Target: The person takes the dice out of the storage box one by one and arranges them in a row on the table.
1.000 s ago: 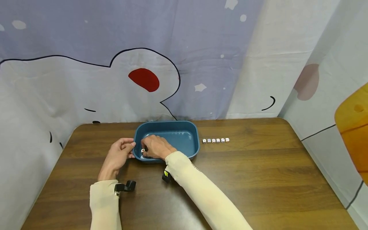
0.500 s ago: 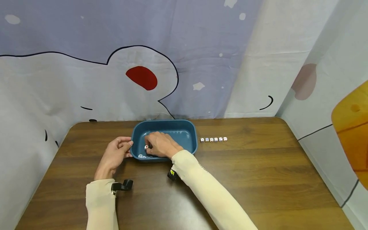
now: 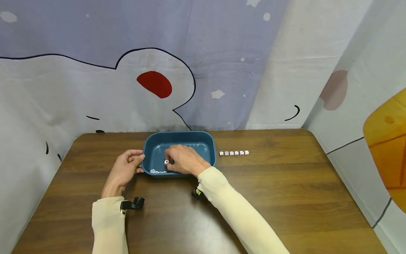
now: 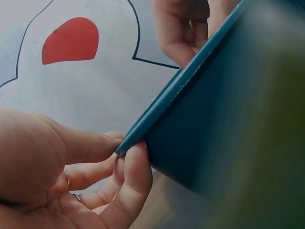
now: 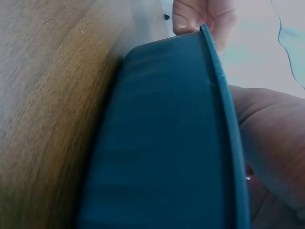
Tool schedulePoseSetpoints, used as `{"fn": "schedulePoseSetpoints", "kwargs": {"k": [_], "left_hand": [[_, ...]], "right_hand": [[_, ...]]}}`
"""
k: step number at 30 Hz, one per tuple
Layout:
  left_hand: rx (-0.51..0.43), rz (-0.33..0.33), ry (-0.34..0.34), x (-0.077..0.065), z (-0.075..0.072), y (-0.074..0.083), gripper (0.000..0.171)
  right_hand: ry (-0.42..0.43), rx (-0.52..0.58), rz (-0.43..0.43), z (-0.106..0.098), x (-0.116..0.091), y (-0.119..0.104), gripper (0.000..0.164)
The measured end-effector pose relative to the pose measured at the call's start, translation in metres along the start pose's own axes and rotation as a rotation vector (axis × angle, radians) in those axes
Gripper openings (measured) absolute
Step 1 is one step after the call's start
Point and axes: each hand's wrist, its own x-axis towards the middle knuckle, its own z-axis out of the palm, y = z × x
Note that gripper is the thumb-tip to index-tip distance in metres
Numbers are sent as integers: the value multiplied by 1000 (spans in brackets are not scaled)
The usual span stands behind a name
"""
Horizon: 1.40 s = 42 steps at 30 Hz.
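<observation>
Wood counter (image 3: pixel 301 197), cartoon curtain (image 3: pixel 228 70) behind. Left fingers (image 4: pixel 137 174) pinch the rim (image 4: pixel 162 107) of the blue tub (image 3: pixel 204 151); right fingers (image 3: pixel 168 153) are closed on one die (image 3: pixel 166 162) inside it, more dice (image 3: pixel 153 171) in the near-left corner. I'd brace the tub and lift straight up so nothing knocks the rim.

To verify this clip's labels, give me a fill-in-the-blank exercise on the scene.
A row of ____ dice stands on the table.
In the head view, that row lies to the ____ of the blue tub.
The left hand pinches the tub's ____.
The right hand holds a die coloured ____.

Missing words: six; right; rim; white.
</observation>
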Motion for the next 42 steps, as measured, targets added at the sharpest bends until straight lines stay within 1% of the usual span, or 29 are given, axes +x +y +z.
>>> {"fn": "schedulePoseSetpoints", "kwargs": {"k": [13, 23, 31, 42], "left_hand": [[7, -8, 0, 0, -2, 1, 44], [29, -27, 7, 0, -1, 2, 43], [15, -23, -5, 0, 0, 1, 46], [8, -9, -4, 0, -1, 0, 43]], "right_hand": [[35, 5, -17, -8, -16, 8, 11], [56, 14, 0, -10, -30, 17, 12], [82, 11, 9, -12, -42, 24, 11], [125, 65, 23, -16, -55, 36, 11]]}}
